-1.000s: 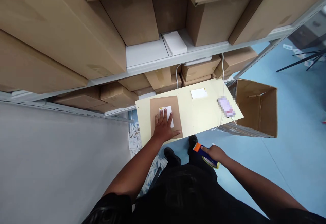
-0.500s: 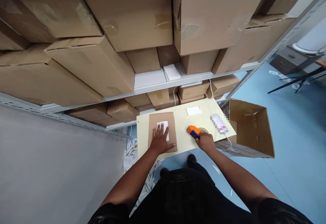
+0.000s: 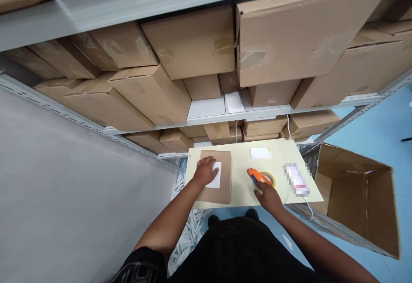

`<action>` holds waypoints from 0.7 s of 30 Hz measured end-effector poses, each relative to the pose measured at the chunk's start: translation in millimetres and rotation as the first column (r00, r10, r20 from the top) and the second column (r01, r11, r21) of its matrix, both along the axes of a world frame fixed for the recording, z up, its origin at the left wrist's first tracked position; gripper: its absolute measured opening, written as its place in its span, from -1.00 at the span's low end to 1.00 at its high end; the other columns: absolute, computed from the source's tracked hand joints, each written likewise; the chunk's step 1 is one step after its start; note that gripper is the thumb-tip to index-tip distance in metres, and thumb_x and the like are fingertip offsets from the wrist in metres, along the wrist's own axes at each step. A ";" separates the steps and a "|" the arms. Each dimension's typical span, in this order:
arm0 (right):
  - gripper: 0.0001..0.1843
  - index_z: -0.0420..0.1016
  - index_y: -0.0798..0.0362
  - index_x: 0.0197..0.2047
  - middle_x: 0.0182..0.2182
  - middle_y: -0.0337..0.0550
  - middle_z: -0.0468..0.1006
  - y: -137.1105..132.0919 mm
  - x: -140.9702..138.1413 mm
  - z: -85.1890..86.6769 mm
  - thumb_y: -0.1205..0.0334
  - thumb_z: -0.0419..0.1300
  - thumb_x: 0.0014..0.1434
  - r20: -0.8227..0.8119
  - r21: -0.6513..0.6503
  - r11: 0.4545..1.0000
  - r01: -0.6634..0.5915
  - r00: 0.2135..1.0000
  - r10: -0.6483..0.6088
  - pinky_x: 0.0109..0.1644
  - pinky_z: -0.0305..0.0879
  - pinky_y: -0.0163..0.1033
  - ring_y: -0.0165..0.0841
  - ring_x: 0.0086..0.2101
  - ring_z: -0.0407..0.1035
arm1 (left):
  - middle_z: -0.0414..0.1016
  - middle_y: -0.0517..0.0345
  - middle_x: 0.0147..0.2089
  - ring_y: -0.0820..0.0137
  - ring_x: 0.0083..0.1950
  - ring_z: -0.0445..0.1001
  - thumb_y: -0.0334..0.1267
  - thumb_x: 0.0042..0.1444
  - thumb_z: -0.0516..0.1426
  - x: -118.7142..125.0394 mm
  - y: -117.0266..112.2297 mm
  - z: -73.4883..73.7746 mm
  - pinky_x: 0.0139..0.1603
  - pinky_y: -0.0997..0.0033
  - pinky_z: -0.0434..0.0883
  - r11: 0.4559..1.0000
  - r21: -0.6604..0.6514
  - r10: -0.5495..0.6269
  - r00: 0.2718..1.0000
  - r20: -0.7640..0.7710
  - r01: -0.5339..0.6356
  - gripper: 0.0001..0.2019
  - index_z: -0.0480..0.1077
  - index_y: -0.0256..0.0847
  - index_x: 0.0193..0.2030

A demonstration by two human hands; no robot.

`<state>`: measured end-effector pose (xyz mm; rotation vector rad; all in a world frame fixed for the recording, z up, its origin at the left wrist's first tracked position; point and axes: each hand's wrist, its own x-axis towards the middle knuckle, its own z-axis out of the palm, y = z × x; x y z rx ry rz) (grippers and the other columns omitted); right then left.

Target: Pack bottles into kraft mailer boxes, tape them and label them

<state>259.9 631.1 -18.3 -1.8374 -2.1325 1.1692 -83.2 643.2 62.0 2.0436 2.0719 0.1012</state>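
Head view: the right hand [image 3: 268, 195] has brought the orange tape dispenser [image 3: 257, 175] from beside the body onto the tabletop [image 3: 240, 188], just right of the brown cardboard mailer [image 3: 219, 190] — whether its fingers clasp the dispenser or only rest on it I cannot tell. The left hand [image 3: 204, 172] keeps its fingers flat, slightly spread, on the mailer's white label [image 3: 216, 179] — print too small to read.

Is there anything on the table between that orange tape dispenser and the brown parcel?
Nothing visible. Only a bare strip of table separates the tape dispenser, at the right hand, from the flat cardboard parcel under the left hand. The white card lies farther back.
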 end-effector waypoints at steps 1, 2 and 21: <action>-0.61 0.61 -0.02 0.01 -0.05 0.02 0.64 -10.0 -6.4 1.9 -0.07 0.15 0.30 -0.117 -0.139 0.990 -0.003 0.993 -0.014 0.12 0.32 -0.06 -0.05 0.03 0.47 | 0.28 -0.08 0.47 0.09 0.47 0.21 -0.05 0.30 0.10 -7.4 13.9 2.1 0.45 0.00 0.13 0.999 0.026 0.019 1.000 -0.007 -0.019 -0.50 0.39 -0.14 0.33; -0.55 0.63 0.00 -0.11 -0.15 0.01 0.67 -20.4 -15.8 3.4 -0.17 0.12 0.31 -0.234 -0.298 0.954 -0.029 0.971 -0.043 0.05 0.36 -0.08 -0.08 -0.07 0.52 | 0.24 -0.11 0.49 0.07 0.50 0.15 -0.05 0.30 0.10 -15.3 27.8 2.9 0.47 -0.01 0.10 0.998 0.043 0.039 0.999 -0.015 -0.038 -0.47 0.36 -0.17 0.35; -0.27 0.51 0.09 -0.04 0.00 0.15 0.62 56.5 -137.4 33.1 -0.34 -0.20 0.34 -0.101 -0.180 0.888 0.422 0.890 -0.444 0.04 0.38 -0.12 -0.10 0.01 0.51 | 0.49 -0.16 0.07 0.13 0.12 0.50 -0.12 0.30 0.07 -85.6 -110.3 -25.3 0.09 0.24 0.39 0.937 -0.191 0.336 0.906 0.257 -0.293 -0.68 0.37 -0.26 0.09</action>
